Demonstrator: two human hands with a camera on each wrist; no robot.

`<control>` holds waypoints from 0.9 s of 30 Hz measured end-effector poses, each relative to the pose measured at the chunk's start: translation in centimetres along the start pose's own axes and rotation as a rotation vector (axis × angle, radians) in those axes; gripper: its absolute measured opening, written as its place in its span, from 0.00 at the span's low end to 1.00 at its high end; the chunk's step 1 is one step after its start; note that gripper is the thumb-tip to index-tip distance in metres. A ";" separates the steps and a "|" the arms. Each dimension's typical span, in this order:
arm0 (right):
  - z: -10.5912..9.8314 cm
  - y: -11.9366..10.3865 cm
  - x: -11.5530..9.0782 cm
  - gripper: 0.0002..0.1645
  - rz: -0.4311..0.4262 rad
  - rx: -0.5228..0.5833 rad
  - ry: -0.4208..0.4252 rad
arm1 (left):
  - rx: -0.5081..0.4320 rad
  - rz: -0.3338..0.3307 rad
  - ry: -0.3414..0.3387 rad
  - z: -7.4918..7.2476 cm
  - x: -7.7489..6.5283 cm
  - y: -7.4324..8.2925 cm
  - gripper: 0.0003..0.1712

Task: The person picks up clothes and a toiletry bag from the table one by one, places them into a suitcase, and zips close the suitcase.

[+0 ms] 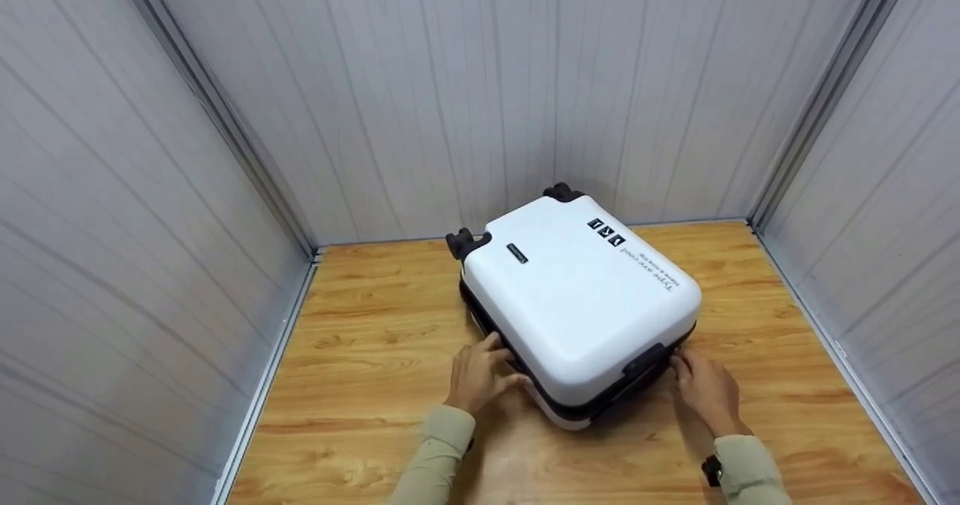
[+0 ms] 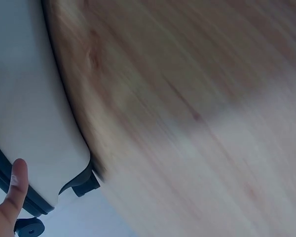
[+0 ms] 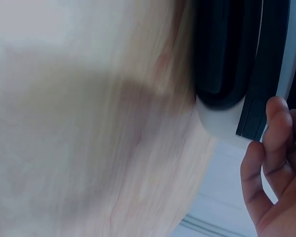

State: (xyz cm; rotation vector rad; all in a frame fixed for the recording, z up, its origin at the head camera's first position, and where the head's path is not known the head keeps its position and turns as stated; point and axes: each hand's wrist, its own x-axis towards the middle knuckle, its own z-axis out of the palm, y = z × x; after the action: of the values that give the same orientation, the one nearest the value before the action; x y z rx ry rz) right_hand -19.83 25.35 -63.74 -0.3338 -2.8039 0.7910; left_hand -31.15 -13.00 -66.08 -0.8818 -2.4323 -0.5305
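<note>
A white hard-shell suitcase (image 1: 577,287) lies flat on the floor, its black wheels (image 1: 466,244) toward the back wall. My left hand (image 1: 480,374) touches its left side at the dark seam, thumb and forefinger apart; the left wrist view shows one straight finger (image 2: 18,182) against the black band. At the near right corner, close to the black carry handle (image 1: 645,359), is my right hand (image 1: 707,389). Its curled fingers (image 3: 276,126) meet the seam beside the black strip (image 3: 266,74) in the right wrist view. Whatever lies between those fingertips is hidden.
Wood-patterned floor (image 1: 360,385) surrounds the suitcase. Pale panel walls (image 1: 420,100) enclose it at the back and both sides, and the far wheel (image 1: 561,192) sits close to the back wall. Metal trim (image 1: 277,355) runs along the floor's left edge.
</note>
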 end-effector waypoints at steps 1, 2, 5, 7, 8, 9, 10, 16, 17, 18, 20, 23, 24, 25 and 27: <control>0.2 -0.4 -0.4 0.09 -0.006 -0.002 0.008 | 0.000 0.003 0.004 0.0 0.0 -0.1 0.33; 0.4 -0.8 -0.7 0.08 -0.011 -0.004 0.022 | 0.001 0.005 0.008 0.0 0.1 -0.2 0.33; 1.1 -2.0 -1.8 0.06 -0.026 -0.005 0.062 | -0.007 0.026 0.032 0.1 0.2 -0.4 0.34; 1.7 -2.8 -2.5 0.06 -0.034 -0.005 0.087 | -0.017 0.037 0.045 0.2 0.2 -0.4 0.34; 1.9 -3.2 -2.8 0.06 -0.035 -0.006 0.095 | -0.022 0.043 0.053 0.2 0.2 -0.4 0.34; 2.2 -3.6 -3.1 0.06 -0.035 -0.007 0.099 | -0.024 0.048 0.059 0.3 0.2 -0.4 0.34; 2.4 -3.9 -3.3 0.06 -0.036 -0.006 0.107 | -0.022 0.047 0.061 0.4 0.2 -0.5 0.35; 3.0 -5.1 -3.9 0.06 -0.037 0.008 0.100 | 0.003 -0.015 0.058 0.5 0.0 0.7 0.34; 3.0 -5.1 -4.0 0.06 -0.034 0.011 0.094 | 0.000 -0.029 0.060 0.6 0.0 1.0 0.33; 3.0 -5.2 -3.9 0.06 -0.030 0.013 0.088 | -0.005 -0.043 0.061 0.6 0.0 1.3 0.33; 3.0 -5.2 -3.9 0.05 -0.015 0.010 0.080 | -0.002 -0.064 0.066 0.8 -0.1 2.0 0.33; 2.8 -4.9 -3.6 0.08 0.018 0.000 0.075 | 0.012 -0.080 0.072 1.0 -0.4 3.2 0.35; 2.7 -4.8 -3.5 0.09 0.032 -0.004 0.069 | 0.015 -0.082 0.072 1.1 -0.5 3.6 0.36; 2.7 -4.6 -3.3 0.10 0.041 -0.007 0.067 | 0.020 -0.084 0.070 1.2 -0.6 4.0 0.37; 2.5 -4.3 -3.1 0.10 0.056 -0.012 0.061 | 0.021 -0.088 0.064 1.2 -0.9 4.6 0.39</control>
State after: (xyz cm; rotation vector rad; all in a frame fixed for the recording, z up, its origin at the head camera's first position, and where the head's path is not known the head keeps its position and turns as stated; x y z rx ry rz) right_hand -18.26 19.72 -63.99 -0.4328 -2.7547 0.7634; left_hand -27.83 -9.47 -66.69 -0.7407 -2.4220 -0.5558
